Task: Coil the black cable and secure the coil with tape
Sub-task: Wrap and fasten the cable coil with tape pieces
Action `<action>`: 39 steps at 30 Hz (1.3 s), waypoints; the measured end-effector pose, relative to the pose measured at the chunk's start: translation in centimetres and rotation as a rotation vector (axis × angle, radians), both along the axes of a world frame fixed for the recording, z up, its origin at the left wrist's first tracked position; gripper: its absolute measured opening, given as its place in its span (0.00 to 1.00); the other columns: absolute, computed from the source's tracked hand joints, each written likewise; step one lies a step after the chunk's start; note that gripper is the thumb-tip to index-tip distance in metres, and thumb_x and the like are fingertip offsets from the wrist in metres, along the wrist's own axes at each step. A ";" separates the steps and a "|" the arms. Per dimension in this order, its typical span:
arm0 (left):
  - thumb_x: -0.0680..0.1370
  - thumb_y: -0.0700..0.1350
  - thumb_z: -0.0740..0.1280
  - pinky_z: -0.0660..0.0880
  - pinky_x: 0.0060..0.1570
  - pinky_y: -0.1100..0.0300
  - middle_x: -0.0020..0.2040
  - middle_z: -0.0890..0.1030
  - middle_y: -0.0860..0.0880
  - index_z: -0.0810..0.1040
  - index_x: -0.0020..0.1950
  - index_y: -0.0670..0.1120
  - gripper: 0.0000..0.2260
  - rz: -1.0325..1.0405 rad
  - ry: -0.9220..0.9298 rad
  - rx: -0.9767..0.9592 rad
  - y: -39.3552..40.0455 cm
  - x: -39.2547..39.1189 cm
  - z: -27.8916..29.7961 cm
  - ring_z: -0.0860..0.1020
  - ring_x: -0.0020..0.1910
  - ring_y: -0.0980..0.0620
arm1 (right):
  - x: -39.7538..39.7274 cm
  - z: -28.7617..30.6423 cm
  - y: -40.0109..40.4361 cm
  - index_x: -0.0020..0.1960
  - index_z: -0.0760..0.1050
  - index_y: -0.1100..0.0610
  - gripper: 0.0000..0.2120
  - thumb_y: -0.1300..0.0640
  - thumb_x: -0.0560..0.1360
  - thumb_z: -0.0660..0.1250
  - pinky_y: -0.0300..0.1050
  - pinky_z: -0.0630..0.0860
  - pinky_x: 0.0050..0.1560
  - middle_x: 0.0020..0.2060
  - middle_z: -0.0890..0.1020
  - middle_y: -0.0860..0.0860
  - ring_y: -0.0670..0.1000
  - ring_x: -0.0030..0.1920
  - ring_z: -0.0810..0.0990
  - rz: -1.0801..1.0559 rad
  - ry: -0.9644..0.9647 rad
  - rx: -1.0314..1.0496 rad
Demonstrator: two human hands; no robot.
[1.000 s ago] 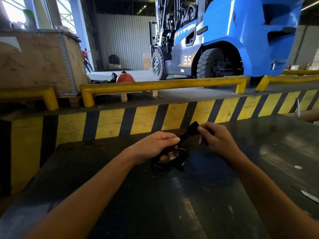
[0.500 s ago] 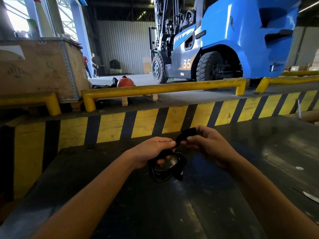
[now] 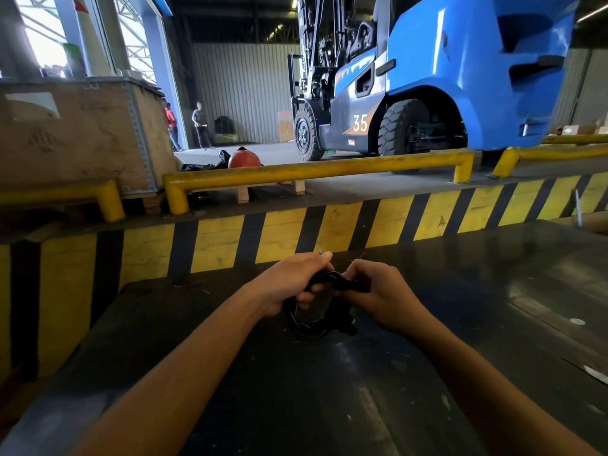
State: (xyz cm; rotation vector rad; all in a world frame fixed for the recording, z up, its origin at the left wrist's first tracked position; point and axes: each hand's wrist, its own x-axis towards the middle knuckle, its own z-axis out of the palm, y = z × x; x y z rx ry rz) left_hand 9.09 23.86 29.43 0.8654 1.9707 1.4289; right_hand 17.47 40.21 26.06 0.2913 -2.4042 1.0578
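A small coil of black cable hangs between my two hands just above the dark table. My left hand grips the top of the coil, thumb up, fingers curled through the loop. My right hand pinches a strip of black tape that runs across the coil's upper part. The tape lies against the cable next to my left fingers. The coil's upper section is hidden by both hands.
A yellow and black striped barrier borders the table's far edge. Beyond it stand yellow guard rails, a wooden crate, a blue forklift and two people by the doorway. Small white scraps lie at the table's right.
My right hand has come down and left, bringing the stretched tape strip in from the upper right onto the coil. My left hand has kept its grip on the coil.
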 end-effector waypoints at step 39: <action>0.74 0.39 0.69 0.75 0.50 0.70 0.50 0.83 0.51 0.79 0.56 0.48 0.12 -0.081 0.507 -0.081 -0.5 0.4 -1.6 0.81 0.49 0.60 | -1.3 2.2 3.2 0.58 0.75 0.58 0.11 0.57 0.79 0.58 0.48 0.78 0.56 0.51 0.81 0.57 0.54 0.53 0.81 0.229 -0.499 -0.189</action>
